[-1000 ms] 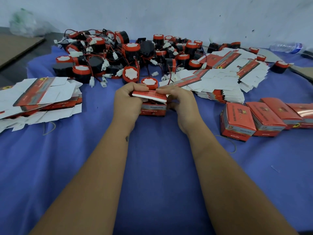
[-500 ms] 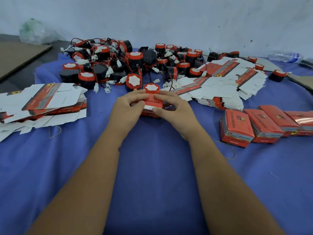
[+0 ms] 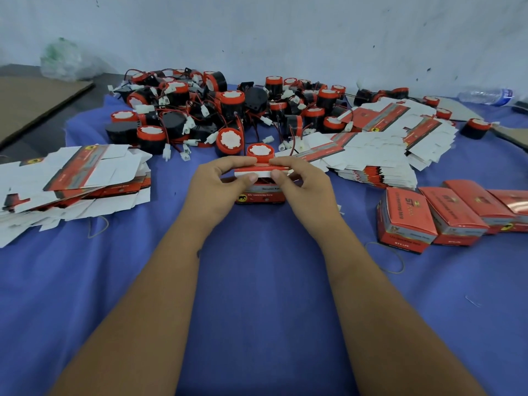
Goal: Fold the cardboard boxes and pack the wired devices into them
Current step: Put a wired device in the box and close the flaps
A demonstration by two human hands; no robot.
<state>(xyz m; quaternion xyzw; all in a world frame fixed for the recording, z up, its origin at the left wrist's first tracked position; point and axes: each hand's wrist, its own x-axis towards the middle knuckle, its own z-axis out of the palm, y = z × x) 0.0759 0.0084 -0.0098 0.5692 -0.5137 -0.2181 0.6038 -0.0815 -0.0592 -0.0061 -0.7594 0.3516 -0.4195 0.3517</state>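
1. Both bare forearms reach forward from the bottom corners of the view and converge toward the middle
2. The left hand (image 3: 217, 190) lies palm down, fingers curled forward, its thumb tip pressed against the white edge of a box flap (image 3: 258, 171)
3. The right hand (image 3: 307, 190) mirrors it, fingers curled over the flap's far side, thumb tip on the same white edge
4. The two thumbs sit near each other without touching; the fingertips of both hands almost meet above them
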